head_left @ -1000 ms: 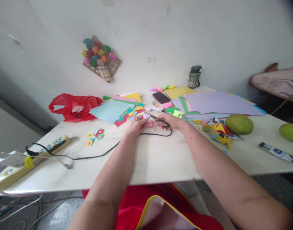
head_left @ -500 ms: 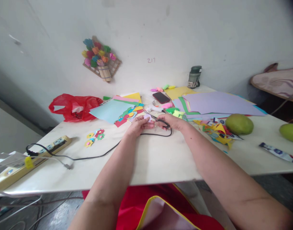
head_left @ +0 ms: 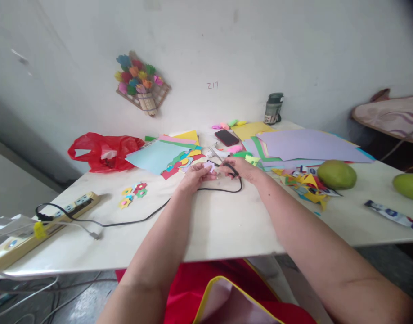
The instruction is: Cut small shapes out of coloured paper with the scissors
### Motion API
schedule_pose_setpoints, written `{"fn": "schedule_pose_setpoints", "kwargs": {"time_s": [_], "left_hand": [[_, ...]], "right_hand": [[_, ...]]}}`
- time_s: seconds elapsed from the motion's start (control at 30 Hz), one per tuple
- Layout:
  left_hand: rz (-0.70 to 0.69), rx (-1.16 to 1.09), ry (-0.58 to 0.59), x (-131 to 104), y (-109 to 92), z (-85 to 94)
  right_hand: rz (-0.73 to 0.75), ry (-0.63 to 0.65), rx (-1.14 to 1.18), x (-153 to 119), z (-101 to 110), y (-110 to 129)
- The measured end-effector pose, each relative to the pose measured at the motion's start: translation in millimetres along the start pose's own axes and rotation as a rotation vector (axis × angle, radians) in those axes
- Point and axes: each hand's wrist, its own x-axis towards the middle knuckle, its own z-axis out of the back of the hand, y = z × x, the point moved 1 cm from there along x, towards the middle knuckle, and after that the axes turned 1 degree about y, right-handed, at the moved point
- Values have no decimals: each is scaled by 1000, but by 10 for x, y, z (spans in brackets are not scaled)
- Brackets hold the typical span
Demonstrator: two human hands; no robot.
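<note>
Between the fingers of my left hand (head_left: pixel 195 176) is a small piece of pale purple paper (head_left: pixel 209 166). My right hand (head_left: pixel 238 169) is wrapped round the dark handles of a pair of scissors (head_left: pixel 220 155), whose blades point up and to the left, just beyond the paper and apart from it. Coloured paper cut-outs (head_left: pixel 181 163) lie beyond my left hand. A black cord (head_left: pixel 220 189) loops on the table under both hands. Left of my left forearm are several small paper flowers (head_left: pixel 135 194) with coloured centres.
A power strip (head_left: pixel 51 229) and red plastic bag (head_left: pixel 103 153) lie on the left. Large purple sheets (head_left: pixel 314 145), paper scraps (head_left: pixel 309 186), green mangoes (head_left: pixel 336 174) and a tube (head_left: pixel 392 214) occupy the right. A phone (head_left: pixel 226 137) and a green bottle (head_left: pixel 274 108) are at the back.
The scissors have swung away from the purple paper, their blades now pointing more steeply upward. My left hand keeps the paper in nearly the same place.
</note>
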Motion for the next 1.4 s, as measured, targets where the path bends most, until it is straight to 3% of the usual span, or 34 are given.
{"fn": "schedule_pose_setpoints", "kwargs": {"time_s": [0.17,0.53,0.73,1.03,1.27,1.4], "left_hand": [[-3,38,41,3,-7,-11],[8,170,68,12,29,-46],[46,156,68,18,45,-30],[122,75,-29,28,-35,-35],[92,78,-34,43,-21,-27],[68,56,-51,59,7,-22]], "right_hand": [[50,-108,217,49,3,-32],[125,-104,307,52,-108,-9],[146,-108,241,118,-115,-48],[154,-212,166,105,-96,-1],[286,-258,-52,190,-102,-124],[359,-245,-39,193,-124,-125]]}}
